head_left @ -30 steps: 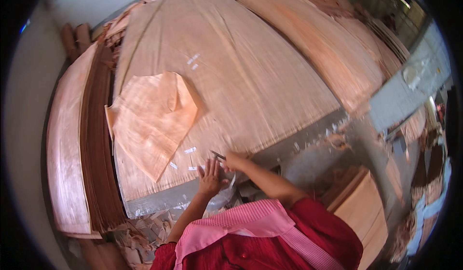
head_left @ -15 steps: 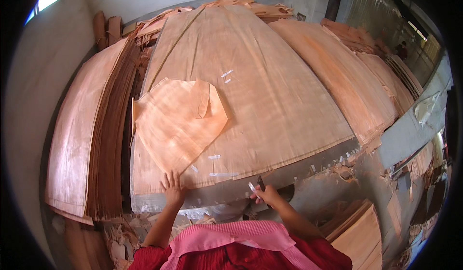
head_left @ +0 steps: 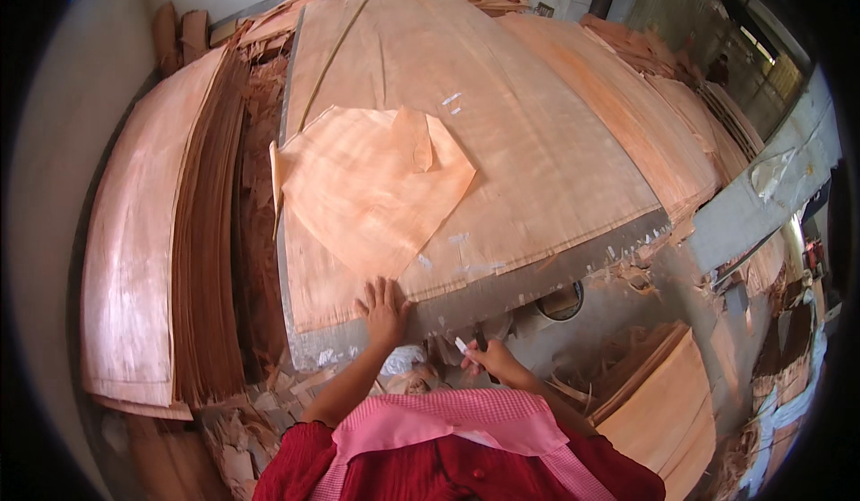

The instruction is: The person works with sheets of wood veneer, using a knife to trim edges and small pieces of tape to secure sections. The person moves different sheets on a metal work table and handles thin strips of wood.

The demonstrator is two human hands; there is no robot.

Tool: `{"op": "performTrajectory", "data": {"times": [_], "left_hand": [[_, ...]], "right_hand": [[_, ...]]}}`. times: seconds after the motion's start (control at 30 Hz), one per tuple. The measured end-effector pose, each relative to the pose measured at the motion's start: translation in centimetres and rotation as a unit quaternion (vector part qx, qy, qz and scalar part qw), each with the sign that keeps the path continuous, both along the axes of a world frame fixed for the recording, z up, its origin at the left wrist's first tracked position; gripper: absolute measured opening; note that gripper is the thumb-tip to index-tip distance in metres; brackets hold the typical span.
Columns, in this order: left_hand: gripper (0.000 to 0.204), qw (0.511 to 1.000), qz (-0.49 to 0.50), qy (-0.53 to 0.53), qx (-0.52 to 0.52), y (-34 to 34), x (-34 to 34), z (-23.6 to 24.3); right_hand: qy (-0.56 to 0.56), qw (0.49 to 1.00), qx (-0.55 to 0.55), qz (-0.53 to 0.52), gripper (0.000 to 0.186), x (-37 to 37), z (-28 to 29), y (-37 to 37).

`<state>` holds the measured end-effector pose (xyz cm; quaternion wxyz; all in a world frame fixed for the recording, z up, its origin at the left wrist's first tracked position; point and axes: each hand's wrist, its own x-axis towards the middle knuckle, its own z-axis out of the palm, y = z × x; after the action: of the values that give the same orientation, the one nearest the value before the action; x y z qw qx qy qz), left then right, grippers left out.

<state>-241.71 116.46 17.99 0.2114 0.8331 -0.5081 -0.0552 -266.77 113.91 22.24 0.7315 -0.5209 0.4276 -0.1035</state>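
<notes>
My left hand (head_left: 385, 313) lies flat, fingers spread, on the near edge of a large wood veneer sheet (head_left: 528, 161). Just beyond its fingertips is the lower tip of a smaller, paler veneer piece (head_left: 367, 201), which lies on the big sheet with a flap folded over at its upper right. My right hand (head_left: 493, 360) is closed in front of the table edge, round a slim dark tool (head_left: 481, 334) whose kind I cannot make out. A small white strip (head_left: 461, 345) sticks out at its fingers. Short white strips (head_left: 459, 238) mark the big sheet.
A tall veneer stack (head_left: 134, 250) stands at the left, and more sheets (head_left: 618, 107) lie at the right. The grey table edge (head_left: 537, 277) runs in front of me. Veneer scraps (head_left: 242, 447) litter the floor; a lower stack (head_left: 667, 402) stands near right. A grey panel (head_left: 761, 196) juts in at right.
The whole view has shifted, so the table sits higher and further right in it. My left hand stays by the pale piece's tip; my right hand is now further from the table edge.
</notes>
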Motion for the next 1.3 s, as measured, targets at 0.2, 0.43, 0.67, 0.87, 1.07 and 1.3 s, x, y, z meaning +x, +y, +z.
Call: {"op": "performTrajectory", "data": {"times": [0.2, 0.43, 0.67, 0.87, 1.07, 1.3], "left_hand": [[0.053, 0.996, -0.053, 0.028, -0.066, 6.4, 4.1, 0.8], [0.040, 0.989, -0.016, 0.097, -0.114, 15.5, 17.3, 0.0], [0.030, 0.979, -0.163, 0.107, -0.054, 18.1, 26.8, -0.4], [0.029, 0.971, -0.196, 0.118, -0.063, 15.5, 28.3, 1.2], [0.065, 0.815, -0.132, 0.558, -0.083, 2.8, 19.3, 3.9], [0.067, 0.615, 0.011, 0.779, -0.124, -10.7, 11.2, 8.3]], "right_hand": [[-0.015, 1.000, 0.022, -0.012, 0.016, 4.1, 0.6, -0.6], [0.084, 0.988, -0.056, -0.118, 0.022, 14.5, 3.0, -3.6], [0.259, 0.861, -0.422, -0.114, 0.026, 22.3, -1.8, -15.4], [0.458, 0.778, -0.421, -0.083, 0.024, 23.1, -2.2, -14.0], [0.345, 0.791, -0.495, -0.100, 0.019, 22.5, 3.9, -11.8], [0.217, 0.799, -0.560, 0.028, 0.017, 13.6, 9.8, -3.1]]}}
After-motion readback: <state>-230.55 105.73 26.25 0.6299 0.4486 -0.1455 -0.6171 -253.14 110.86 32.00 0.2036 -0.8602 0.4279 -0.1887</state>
